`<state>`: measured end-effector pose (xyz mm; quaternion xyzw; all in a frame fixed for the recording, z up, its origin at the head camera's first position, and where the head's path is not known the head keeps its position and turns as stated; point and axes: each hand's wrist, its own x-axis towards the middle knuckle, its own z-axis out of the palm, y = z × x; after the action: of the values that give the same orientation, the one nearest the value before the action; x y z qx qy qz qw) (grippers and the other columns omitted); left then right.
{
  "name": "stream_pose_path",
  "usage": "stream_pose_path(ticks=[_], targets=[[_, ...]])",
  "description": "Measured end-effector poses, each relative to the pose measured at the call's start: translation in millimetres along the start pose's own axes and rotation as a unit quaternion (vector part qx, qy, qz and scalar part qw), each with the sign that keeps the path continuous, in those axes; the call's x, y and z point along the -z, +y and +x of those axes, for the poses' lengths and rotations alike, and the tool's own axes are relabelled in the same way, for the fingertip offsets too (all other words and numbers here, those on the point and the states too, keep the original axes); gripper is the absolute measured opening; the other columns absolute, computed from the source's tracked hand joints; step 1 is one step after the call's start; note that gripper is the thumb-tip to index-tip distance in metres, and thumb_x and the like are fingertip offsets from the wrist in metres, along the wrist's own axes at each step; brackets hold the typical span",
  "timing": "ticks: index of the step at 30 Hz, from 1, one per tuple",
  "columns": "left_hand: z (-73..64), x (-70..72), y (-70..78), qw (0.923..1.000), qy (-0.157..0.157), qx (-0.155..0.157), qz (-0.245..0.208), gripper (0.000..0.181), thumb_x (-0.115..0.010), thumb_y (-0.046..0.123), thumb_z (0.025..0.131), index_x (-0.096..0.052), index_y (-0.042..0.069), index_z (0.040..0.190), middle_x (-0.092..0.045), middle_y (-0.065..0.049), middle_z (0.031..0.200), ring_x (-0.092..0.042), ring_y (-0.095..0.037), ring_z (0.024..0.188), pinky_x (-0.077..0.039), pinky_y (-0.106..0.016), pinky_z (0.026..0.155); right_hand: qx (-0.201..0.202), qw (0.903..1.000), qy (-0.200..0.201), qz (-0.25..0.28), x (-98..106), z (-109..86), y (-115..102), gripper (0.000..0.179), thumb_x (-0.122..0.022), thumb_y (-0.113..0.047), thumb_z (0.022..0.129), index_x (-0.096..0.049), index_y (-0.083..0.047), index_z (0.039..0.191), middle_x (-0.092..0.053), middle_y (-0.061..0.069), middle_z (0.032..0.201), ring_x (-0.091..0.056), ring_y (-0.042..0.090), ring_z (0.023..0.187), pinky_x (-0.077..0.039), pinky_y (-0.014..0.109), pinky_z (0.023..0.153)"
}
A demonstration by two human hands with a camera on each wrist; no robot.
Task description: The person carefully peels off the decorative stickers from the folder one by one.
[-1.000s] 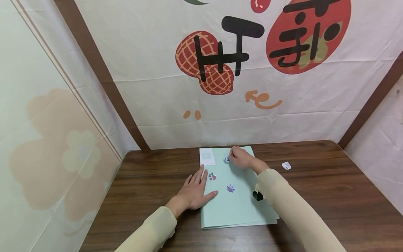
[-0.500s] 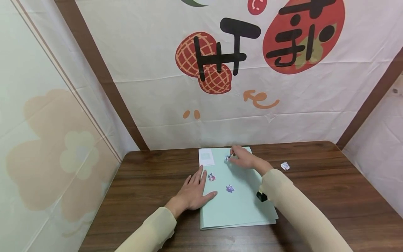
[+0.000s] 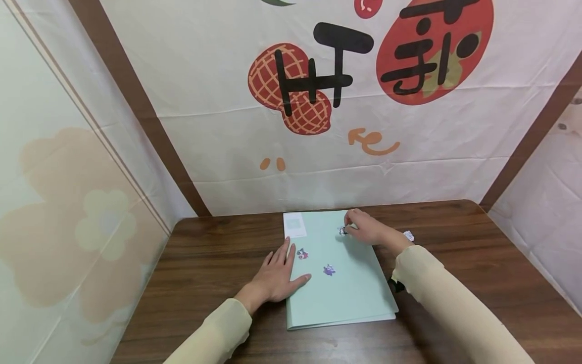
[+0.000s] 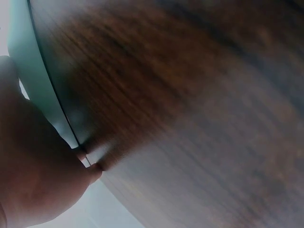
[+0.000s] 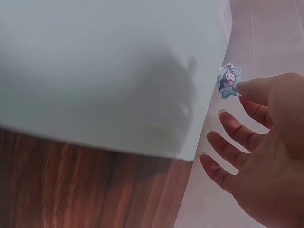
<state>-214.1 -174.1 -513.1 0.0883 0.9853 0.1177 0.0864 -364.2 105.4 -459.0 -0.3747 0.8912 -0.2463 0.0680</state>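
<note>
A pale green folder (image 3: 350, 298) lies on the wooden table. My right hand (image 3: 367, 228) is just above its upper right part, pinching a small sticker (image 5: 228, 80) with a dark-haired cartoon figure between thumb and index finger. The other fingers are loosely bent, as the right wrist view shows. On the folder's left edge rests my left hand (image 3: 275, 278), fingers spread and thumb reaching over the cover. Near its fingertips is a pink-and-dark sticker (image 3: 302, 254). A purple sticker (image 3: 329, 270) sits around the middle of the cover.
A white label (image 3: 294, 225) occupies the folder's upper left corner. Right of the folder, a small crumpled whitish piece (image 3: 408, 235) lies on the table (image 3: 459, 263), partly behind my right forearm. A printed cloth (image 3: 218, 151) hangs behind the table.
My right hand has moved to the right above the folder, carrying the pinched sticker. The left hand stays on the folder's edge. The head view has shifted slightly.
</note>
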Motion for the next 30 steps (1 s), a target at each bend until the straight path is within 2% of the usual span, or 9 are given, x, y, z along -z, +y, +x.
stream_pose_path(ticks=[3,8,16,22,25,30], targets=[[-1.5,2.5,1.2,1.0000,0.004,-0.005,-0.002,0.098,-0.034,0.076,0.098,-0.011,0.009,0.165,0.007,-0.011,0.173,-0.014,-0.031,0.157,-0.013,-0.055,0.125,0.005,1.0000,0.005,-0.003,3,-6.2,4,0.005,-0.056,-0.008,0.103,-0.056,-0.003,0.104,-0.057,0.014,0.111,-0.055,0.033,0.112,-0.047,0.050,0.094],[-4.0,6.0,3.5,0.9999,0.005,-0.008,-0.006,0.097,-0.036,0.074,0.099,-0.014,0.007,0.165,0.004,-0.012,0.172,-0.016,-0.032,0.157,-0.014,-0.055,0.125,0.017,0.9997,0.016,-0.008,10,-16.6,10,0.006,-0.054,-0.008,0.104,-0.055,-0.002,0.103,-0.055,0.011,0.104,-0.052,0.027,0.100,-0.047,0.045,0.085],[-2.2,1.3,1.2,1.0000,0.003,-0.006,0.001,0.099,-0.032,0.078,0.097,-0.009,0.009,0.165,0.010,-0.009,0.172,-0.013,-0.030,0.157,-0.012,-0.054,0.125,0.003,0.9998,0.019,-0.008,24,-31.2,18,0.005,-0.052,-0.006,0.105,-0.056,-0.004,0.103,-0.054,0.008,0.101,-0.050,0.022,0.092,-0.045,0.040,0.080],[-0.8,0.2,-0.5,0.9999,0.008,-0.006,-0.002,0.100,-0.033,0.078,0.097,-0.009,0.010,0.166,0.009,-0.008,0.173,-0.013,-0.029,0.157,-0.012,-0.053,0.125,0.024,0.9988,0.042,-0.011,32,-46.9,30,0.007,-0.054,-0.005,0.103,-0.054,0.002,0.101,-0.054,0.008,0.096,-0.048,0.021,0.087,-0.044,0.037,0.075],[1.0,0.5,-0.7,1.0000,0.006,-0.004,-0.001,0.100,-0.033,0.078,0.097,-0.008,0.011,0.166,0.009,-0.007,0.172,-0.012,-0.028,0.158,-0.012,-0.053,0.125,0.017,0.9988,0.046,-0.007,37,-55.4,36,0.006,-0.054,-0.004,0.103,-0.054,0.001,0.101,-0.053,0.008,0.096,-0.048,0.022,0.089,-0.043,0.037,0.075],[3.8,-0.9,-2.7,1.0000,0.001,-0.003,-0.004,0.099,-0.033,0.077,0.097,-0.009,0.010,0.165,0.010,-0.008,0.172,-0.012,-0.029,0.157,-0.012,-0.053,0.125,-0.018,0.9991,0.037,-0.005,44,-68.5,45,0.005,-0.054,-0.005,0.104,-0.054,-0.004,0.099,-0.051,0.007,0.096,-0.045,0.021,0.089,-0.042,0.035,0.074]])
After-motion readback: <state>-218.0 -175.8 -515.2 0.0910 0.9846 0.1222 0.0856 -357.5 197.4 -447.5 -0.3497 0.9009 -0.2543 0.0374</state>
